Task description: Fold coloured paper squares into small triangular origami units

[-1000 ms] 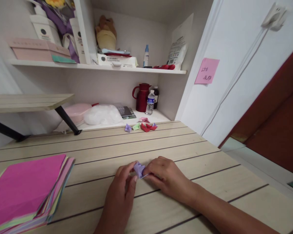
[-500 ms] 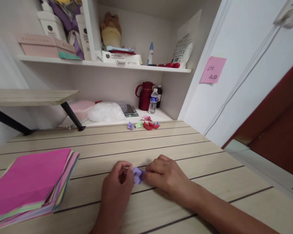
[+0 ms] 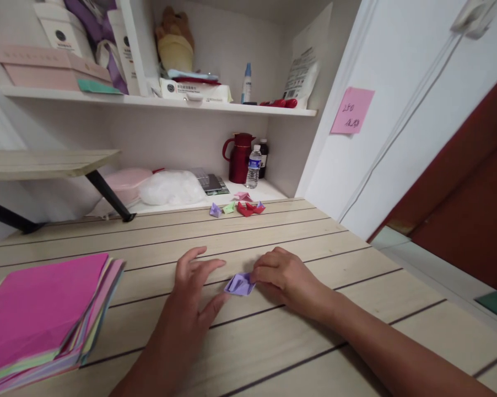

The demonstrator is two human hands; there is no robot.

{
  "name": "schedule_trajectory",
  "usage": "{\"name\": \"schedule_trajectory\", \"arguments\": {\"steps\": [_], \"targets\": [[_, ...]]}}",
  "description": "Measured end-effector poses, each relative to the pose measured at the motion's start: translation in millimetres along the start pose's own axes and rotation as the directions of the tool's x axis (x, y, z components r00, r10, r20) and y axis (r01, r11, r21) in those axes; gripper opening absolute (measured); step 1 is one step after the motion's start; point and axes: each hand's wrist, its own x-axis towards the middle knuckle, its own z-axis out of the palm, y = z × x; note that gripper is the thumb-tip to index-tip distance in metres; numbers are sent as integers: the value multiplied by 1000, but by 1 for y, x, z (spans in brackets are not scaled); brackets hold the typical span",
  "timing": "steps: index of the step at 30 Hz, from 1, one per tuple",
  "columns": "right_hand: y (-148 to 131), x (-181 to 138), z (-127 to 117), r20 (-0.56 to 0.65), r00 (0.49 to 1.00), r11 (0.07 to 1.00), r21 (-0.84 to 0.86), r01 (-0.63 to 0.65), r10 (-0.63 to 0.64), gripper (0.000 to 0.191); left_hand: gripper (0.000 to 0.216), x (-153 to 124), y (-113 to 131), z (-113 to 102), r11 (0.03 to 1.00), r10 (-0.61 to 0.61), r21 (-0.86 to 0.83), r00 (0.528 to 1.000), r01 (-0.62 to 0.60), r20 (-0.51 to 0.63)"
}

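A small folded purple paper piece (image 3: pixel 239 284) lies on the wooden table (image 3: pixel 273 231) in front of me. My right hand (image 3: pixel 284 277) pinches its right edge with curled fingers. My left hand (image 3: pixel 194 286) rests just to its left, fingers spread flat on the table, its thumb close to the paper's lower left corner. A thick stack of coloured paper sheets (image 3: pixel 42 311), pink on top, sits at the near left.
Several small folded paper shapes (image 3: pixel 237 208) lie at the table's far edge. Behind them a lower shelf holds a red jug (image 3: pixel 239 157), a water bottle (image 3: pixel 253 166) and a white plastic bag (image 3: pixel 172 187). A pink note (image 3: pixel 351 111) sticks to the white wall on the right.
My left hand let go of the purple piece and opened flat on the table. The piece went from held between both hands to lying on the table under my right fingertips.
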Motion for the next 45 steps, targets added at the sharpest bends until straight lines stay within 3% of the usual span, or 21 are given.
{"name": "schedule_trajectory", "arguments": {"steps": [4, 10, 15, 20, 26, 36, 45], "targets": [[1, -1, -4, -16, 1000, 1000, 7, 3, -3, 16, 41, 0, 0, 3, 990, 124, 54, 987, -130, 98], [-4, 1, -2, 35, 999, 999, 21, 32, -33, 17, 42, 3, 1, 5, 985, 137, 87, 984, -148, 116], [-4, 0, 1, 52, 998, 999, 22, 31, -32, 16, 43, 2, 0, 5, 991, 77, 89, 970, -100, 230], [-2, 0, 4, 45, 999, 1000, 20, 20, -21, 16, 30, 4, 2, 4, 989, -1, 136, 935, -51, 356], [2, -1, 12, 43, 999, 999, 50, 16, -18, 13, 7, 10, 3, 3, 969, 0, 223, 897, -110, 443], [8, -2, 12, 81, 997, 968, 248, -34, 15, 9, 4, 12, 16, 9, 894, -46, 406, 863, -189, 503], [5, 0, 7, 125, 989, 945, 306, -118, 83, 12, 8, 12, 22, 15, 847, -72, 496, 881, -193, 467]]}}
